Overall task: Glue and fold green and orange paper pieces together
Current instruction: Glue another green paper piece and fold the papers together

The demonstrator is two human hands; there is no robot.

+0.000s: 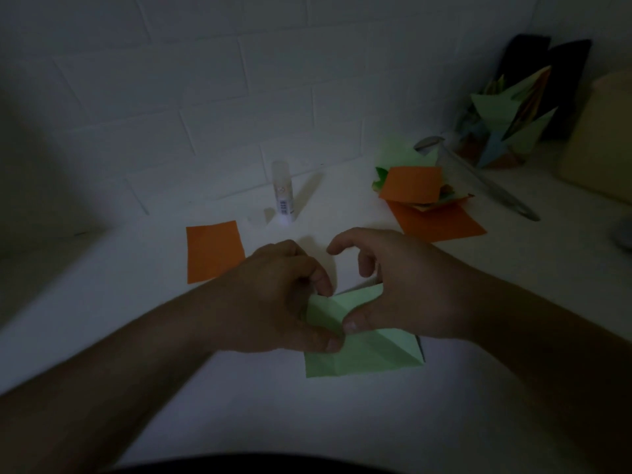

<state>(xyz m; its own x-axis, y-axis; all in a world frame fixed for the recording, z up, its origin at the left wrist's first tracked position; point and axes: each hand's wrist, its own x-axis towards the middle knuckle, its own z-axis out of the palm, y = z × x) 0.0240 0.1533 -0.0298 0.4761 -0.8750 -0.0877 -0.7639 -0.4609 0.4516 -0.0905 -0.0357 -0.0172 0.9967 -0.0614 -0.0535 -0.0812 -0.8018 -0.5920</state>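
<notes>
A creased light green paper [369, 354] lies on the white table in front of me. My left hand [277, 299] pinches its left upper edge between thumb and fingers. My right hand [403, 289] grips its upper right part, thumb pressing on the middle crease. A loose orange paper [213, 251] lies flat to the left, beyond my left hand. A glue stick [284, 193] stands upright near the wall, with its cap [269, 215] beside it. The scene is dim.
A pile of orange and green papers [420, 193] sits at the back right. Behind it stands a folded multicoloured paper model [506, 124] and a long metal tool [492, 186]. A tiled wall [205, 80] closes the back.
</notes>
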